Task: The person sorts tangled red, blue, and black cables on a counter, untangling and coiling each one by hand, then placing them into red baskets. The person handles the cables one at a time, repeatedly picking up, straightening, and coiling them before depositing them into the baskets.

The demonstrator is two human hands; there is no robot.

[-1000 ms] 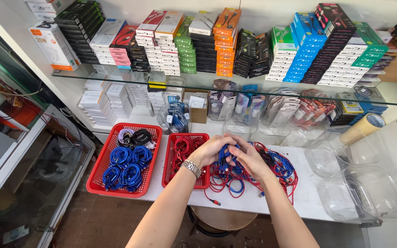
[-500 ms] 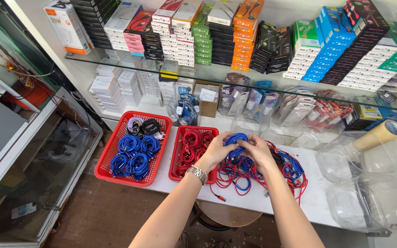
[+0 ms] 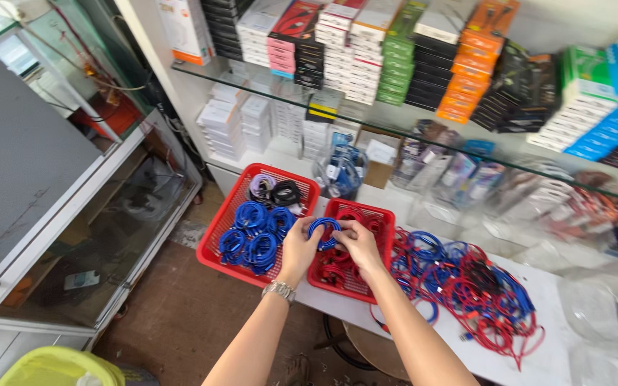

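In the head view, both hands are meeting over the gap between two red plastic mesh baskets on a white table (image 3: 538, 286). The left hand (image 3: 298, 250), wearing a metal wristwatch (image 3: 278, 289), is gripping the left side of a small coiled blue cable (image 3: 322, 230), its fingers curled closed on the loop. The right hand (image 3: 357, 243) is pinching the right side of the same coil, fingers pressed together on it. The coil is hanging in the air just above the inner rims of the baskets, touching neither.

The left red basket (image 3: 217, 227) is holding several coiled blue cables (image 3: 252, 232), plus a pale purple coil (image 3: 261, 187) and a black coil (image 3: 285, 192) at its far end. The right red basket (image 3: 384, 214) is holding coiled red cables (image 3: 337, 268) under the hands. Just beside it, to the right, a loose tangled heap of red and blue cables (image 3: 466, 282) is spreading over the table. A glass shelf (image 3: 252, 80) behind is carrying stacks of coloured boxes (image 3: 395, 43).
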